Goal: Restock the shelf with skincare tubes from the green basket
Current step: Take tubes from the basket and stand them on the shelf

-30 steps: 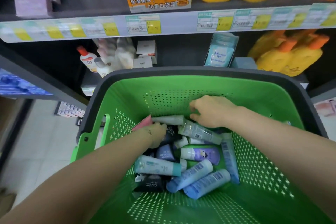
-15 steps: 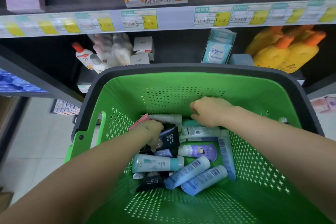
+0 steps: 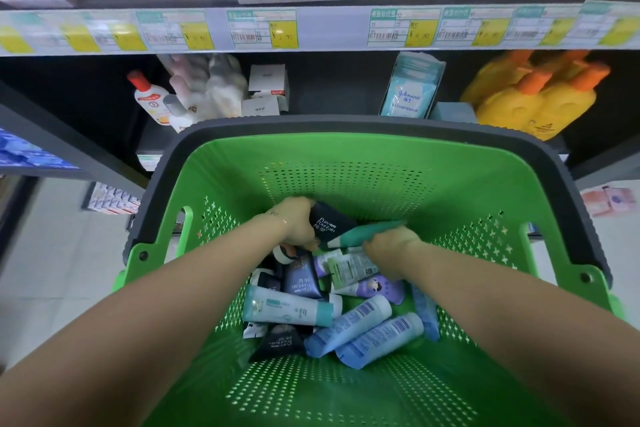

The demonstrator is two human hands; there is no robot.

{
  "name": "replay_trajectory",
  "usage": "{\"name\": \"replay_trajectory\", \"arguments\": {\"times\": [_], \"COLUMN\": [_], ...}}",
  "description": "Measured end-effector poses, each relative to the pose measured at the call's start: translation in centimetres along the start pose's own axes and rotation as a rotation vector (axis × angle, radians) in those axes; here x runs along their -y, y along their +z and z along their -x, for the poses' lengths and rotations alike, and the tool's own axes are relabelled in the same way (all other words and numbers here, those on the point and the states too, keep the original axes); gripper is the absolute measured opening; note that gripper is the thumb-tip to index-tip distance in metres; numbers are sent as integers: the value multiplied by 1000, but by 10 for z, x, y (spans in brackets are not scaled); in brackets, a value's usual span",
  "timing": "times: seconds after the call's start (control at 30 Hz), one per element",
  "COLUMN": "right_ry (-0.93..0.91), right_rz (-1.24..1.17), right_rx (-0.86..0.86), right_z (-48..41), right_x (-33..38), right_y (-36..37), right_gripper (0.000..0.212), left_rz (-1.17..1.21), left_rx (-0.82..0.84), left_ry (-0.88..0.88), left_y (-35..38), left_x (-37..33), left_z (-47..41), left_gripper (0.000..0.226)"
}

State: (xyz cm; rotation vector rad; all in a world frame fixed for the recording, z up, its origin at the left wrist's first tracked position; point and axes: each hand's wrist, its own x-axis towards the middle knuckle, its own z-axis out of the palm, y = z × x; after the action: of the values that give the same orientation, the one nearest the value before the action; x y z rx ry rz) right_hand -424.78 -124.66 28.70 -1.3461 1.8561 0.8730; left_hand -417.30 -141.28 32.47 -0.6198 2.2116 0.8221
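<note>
Tubes (image 3: 287, 310) lie heaped in the bottom of the green basket (image 3: 346, 163), which stands in front of the shelf (image 3: 329, 28). Left hand (image 3: 296, 224) has its fingers curled round a navy tube (image 3: 330, 224), held above the heap near the basket's far wall. Right hand (image 3: 393, 248), just beside it, closes on a teal tube (image 3: 367, 232), with the fingertips hidden under the hand. Yellow bottles (image 3: 530, 104) stand behind the basket's rim.

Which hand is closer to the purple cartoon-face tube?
Right. The right hand, gripping a teal tube, is right beside the purple tube; the left hand is farther up-left, holding a dark tube.
</note>
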Motion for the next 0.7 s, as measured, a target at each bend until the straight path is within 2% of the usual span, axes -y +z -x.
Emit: {"name": "replay_trajectory", "arguments": {"times": [0.13, 0.27, 0.33, 0.53, 0.7], "right_ry": [-9, 8, 49, 40, 26], "right_rz": [137, 317, 315, 153, -190], "right_rx": [-42, 57, 56, -8, 31], "right_z": [-10, -20, -22, -21, -16], "right_x": [21, 47, 52, 47, 32], "right_y": [4, 15, 20, 21, 9], "right_gripper": [42, 33, 33, 30, 40], "left_rz": [-34, -9, -15, -12, 25], "left_rx": [-15, -15, -19, -25, 0], "left_ry": [-10, -4, 2, 3, -17], "left_y": [1, 3, 3, 5, 2], "left_x": [2, 2, 3, 5, 4], "left_z": [-2, -5, -5, -6, -3], "left_gripper": [51, 52, 54, 57, 56]}}
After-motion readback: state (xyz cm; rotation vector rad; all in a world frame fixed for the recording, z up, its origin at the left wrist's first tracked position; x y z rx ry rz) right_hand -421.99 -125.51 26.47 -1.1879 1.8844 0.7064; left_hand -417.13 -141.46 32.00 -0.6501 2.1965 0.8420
